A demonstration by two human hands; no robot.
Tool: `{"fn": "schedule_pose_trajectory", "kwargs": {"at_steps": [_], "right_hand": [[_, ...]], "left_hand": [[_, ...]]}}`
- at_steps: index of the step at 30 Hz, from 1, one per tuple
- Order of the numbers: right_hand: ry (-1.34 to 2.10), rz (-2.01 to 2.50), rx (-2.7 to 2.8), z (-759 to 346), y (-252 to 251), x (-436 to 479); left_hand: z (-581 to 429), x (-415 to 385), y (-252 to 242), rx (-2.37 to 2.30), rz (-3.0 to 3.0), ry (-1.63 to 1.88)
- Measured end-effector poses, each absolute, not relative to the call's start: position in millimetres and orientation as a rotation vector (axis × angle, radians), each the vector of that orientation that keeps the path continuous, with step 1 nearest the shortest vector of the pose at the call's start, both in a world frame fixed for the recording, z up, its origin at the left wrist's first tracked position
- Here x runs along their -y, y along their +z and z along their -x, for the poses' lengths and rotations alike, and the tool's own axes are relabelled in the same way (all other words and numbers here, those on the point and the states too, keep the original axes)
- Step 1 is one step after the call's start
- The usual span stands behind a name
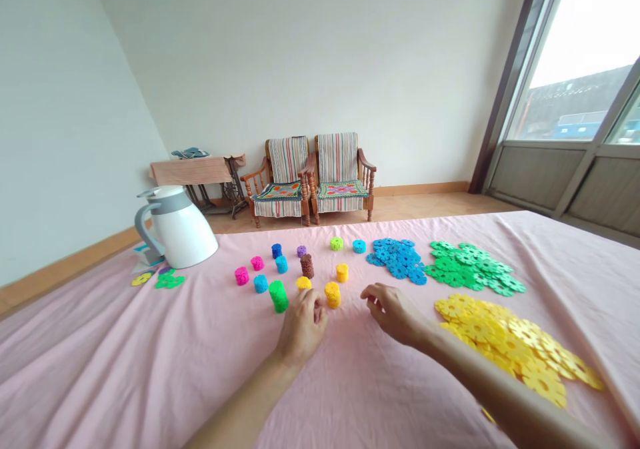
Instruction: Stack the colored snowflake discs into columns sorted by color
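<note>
Front yellow stack (333, 295) of notched discs stands upright on the pink cloth (350, 389), its long axis vertical, nearer to us than the brown stack (307, 266) and to that stack's right. We take the brown stack as our landmark and read from the left.

Far to its left we see a white jug (187, 232), with a few loose green discs (170, 281) on our side of the jug. Closer in on the left, we find the tall green stack (279, 297), nearer to us than the landmark.

Our left hand (303, 325) is on the landmark's near side, its fingers curled in; we cannot tell whether its grip is closed on anything. It partly hides another yellow stack (303, 282), just in front of the landmark.

From the left grip, the front yellow stack lies just beside it, to the right and slightly farther from us, so our left hand is the nearer one.

To the landmark's right and nearer to us, our right hand (395, 310) hangs with fingers loosely bent; its grip looks parted, and we see nothing in it. From there the front yellow stack lies leftward, across a strip of bare cloth.

Farther right of the landmark spread the blue heap (399, 260), green heap (473, 267) and yellow heap (510, 339).
</note>
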State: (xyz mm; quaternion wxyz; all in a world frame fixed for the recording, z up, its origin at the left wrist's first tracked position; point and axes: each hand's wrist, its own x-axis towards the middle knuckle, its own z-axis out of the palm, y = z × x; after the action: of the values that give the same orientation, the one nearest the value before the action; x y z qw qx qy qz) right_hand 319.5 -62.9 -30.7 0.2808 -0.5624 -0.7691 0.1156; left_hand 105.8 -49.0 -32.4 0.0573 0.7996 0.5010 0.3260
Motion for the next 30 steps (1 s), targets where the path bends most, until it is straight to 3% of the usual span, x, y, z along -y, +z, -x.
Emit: {"fn": "schedule_pose_trajectory", "kwargs": {"at_steps": [30], "right_hand": [[0.235,1.588,2.122,-270,-28,48]], "left_hand": [[-108,43,-31,-1.416,-2.506,0.843]]}}
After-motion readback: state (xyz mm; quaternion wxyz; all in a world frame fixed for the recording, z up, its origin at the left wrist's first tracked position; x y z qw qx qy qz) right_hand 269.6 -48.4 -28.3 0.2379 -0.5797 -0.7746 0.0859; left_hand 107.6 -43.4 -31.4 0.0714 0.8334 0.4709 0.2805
